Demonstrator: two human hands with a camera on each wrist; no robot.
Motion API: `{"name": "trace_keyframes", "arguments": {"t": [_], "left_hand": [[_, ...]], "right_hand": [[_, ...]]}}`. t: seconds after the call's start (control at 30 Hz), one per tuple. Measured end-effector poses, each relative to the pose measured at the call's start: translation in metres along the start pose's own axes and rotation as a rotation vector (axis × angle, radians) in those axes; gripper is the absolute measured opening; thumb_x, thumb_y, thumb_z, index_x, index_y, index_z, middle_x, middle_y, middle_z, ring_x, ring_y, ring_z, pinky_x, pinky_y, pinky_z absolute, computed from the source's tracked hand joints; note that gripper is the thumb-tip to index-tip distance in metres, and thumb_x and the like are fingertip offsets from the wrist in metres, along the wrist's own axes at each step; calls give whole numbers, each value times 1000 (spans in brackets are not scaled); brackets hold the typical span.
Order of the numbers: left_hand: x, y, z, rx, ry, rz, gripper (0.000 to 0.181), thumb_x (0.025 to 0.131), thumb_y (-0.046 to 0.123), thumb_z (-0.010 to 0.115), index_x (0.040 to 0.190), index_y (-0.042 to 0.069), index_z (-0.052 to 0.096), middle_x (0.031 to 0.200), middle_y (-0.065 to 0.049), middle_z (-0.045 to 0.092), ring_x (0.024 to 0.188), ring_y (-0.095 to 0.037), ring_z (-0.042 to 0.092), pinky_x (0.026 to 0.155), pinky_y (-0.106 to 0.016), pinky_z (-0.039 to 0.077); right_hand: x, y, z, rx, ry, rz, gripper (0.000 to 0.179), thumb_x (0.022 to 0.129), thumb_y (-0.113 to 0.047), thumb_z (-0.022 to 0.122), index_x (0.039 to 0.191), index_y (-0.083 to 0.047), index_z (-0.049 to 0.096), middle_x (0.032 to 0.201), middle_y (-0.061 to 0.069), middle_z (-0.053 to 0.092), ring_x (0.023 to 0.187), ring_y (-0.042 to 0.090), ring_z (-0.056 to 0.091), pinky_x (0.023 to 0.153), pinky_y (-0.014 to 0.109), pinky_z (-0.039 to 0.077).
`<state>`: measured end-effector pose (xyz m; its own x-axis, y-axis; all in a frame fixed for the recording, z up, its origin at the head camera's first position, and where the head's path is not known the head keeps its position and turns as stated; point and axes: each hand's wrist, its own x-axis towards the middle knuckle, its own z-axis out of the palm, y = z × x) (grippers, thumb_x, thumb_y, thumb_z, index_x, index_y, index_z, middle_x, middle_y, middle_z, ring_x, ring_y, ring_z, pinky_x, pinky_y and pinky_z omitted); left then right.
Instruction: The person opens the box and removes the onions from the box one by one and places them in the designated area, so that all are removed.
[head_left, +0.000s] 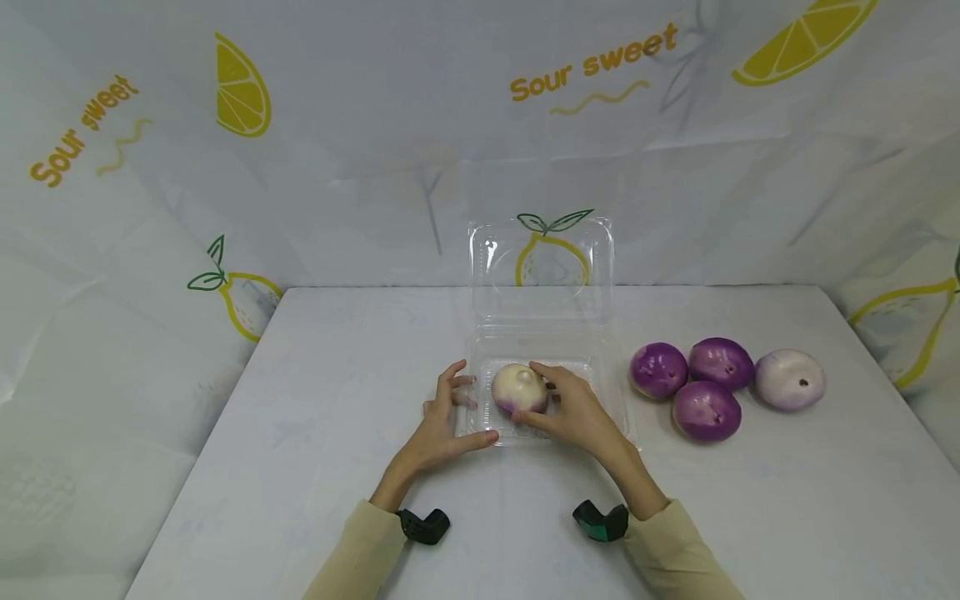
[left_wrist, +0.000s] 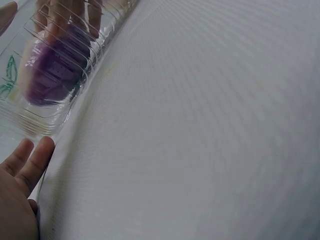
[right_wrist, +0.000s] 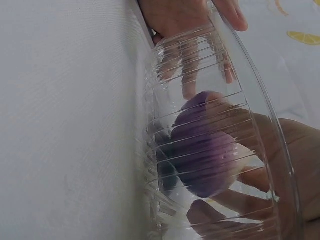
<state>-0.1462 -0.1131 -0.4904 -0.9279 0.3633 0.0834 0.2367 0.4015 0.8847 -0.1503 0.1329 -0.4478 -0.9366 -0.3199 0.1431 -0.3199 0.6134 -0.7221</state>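
A clear plastic clamshell container (head_left: 480, 342) lies on the table with its lid (head_left: 487, 304) raised at the back. Inside its base sits a white-and-purple onion (head_left: 517, 387), pale pointed end up. My right hand (head_left: 573, 412) grips the onion from the right, thumb in front and fingers behind. In the right wrist view the onion (right_wrist: 200, 155) shows through the ribbed wall, low over the container floor. My left hand (head_left: 442, 425) is at the container's left side, thumb and fingers spread apart. Its fingertips (left_wrist: 45, 145) are right at the wall in the left wrist view.
To the right of the container, several more onions sit close together: purple ones (head_left: 707, 411) and a paler one (head_left: 789, 380) at the far right. A white cloth (head_left: 300, 400) covers the table. Behind hangs a lemon-print sheet (head_left: 375, 125).
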Motion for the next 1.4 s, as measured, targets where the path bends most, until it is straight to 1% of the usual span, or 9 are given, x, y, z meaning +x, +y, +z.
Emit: {"name": "trace_keyframes", "arguments": {"t": [0.23, 0.4, 0.53, 0.7, 0.87, 0.97, 1.23, 1.4], "left_hand": [[0, 1, 0, -9, 1, 4, 113, 77, 32, 88, 160, 14, 14, 153, -13, 47, 117, -24, 60, 101, -46, 23], [0, 1, 0, -11, 2, -13, 113, 77, 33, 88, 160, 15, 14, 154, -12, 45, 118, -23, 59, 102, -47, 23], [0, 0, 1, -10, 3, -22, 114, 76, 36, 88, 161, 16, 14, 155, -12, 44, 119, -23, 58, 102, -46, 23], [0, -1, 2, -8, 9, -12, 114, 76, 38, 87, 161, 16, 14, 154, -12, 44, 118, -22, 59, 101, -46, 23], [0, -2, 2, -3, 9, -17, 115, 76, 39, 88, 161, 17, 13, 155, -10, 44, 118, -21, 59, 103, -46, 22], [0, -2, 2, 1, 10, -26, 115, 76, 38, 88, 161, 18, 14, 154, -9, 44, 118, -21, 59, 102, -45, 23], [1, -2, 2, -2, 7, -34, 112, 76, 34, 88, 160, 19, 14, 155, -7, 44, 118, -19, 58, 101, -44, 23], [0, -2, 1, 1, 3, -43, 112, 76, 35, 88, 160, 21, 15, 155, -7, 44, 119, -19, 58, 101, -44, 24]], "right_hand": [[0, 0, 0, 0, 6, 5, 76, 78, -24, 90, 138, 10, 56, 125, 28, 65, 107, 40, 69, 91, 50, 57], [-1, 1, 1, 19, -6, 14, 82, 75, -21, 91, 143, 6, 53, 119, 25, 60, 106, 35, 65, 93, 51, 55], [-2, 2, 0, 30, -20, 10, 80, 73, -17, 91, 142, 4, 55, 117, 24, 58, 105, 32, 61, 94, 53, 52], [-1, 3, 0, 31, -2, -18, 77, 70, -13, 91, 137, 5, 58, 124, 24, 61, 109, 36, 63, 93, 55, 53], [-1, 1, 0, -1, 53, -20, 78, 70, -14, 92, 138, 4, 58, 125, 22, 63, 111, 36, 65, 94, 53, 55], [-2, -1, -1, 4, 84, -17, 79, 71, -15, 93, 139, 4, 57, 126, 23, 63, 114, 38, 65, 96, 52, 55], [-5, -5, -9, 24, 102, -2, 83, 72, -14, 93, 142, 5, 54, 129, 24, 62, 118, 39, 64, 98, 51, 55], [-9, -8, -20, 37, 109, 7, 84, 73, -14, 93, 145, 4, 52, 132, 23, 60, 119, 38, 63, 98, 52, 54]]}}
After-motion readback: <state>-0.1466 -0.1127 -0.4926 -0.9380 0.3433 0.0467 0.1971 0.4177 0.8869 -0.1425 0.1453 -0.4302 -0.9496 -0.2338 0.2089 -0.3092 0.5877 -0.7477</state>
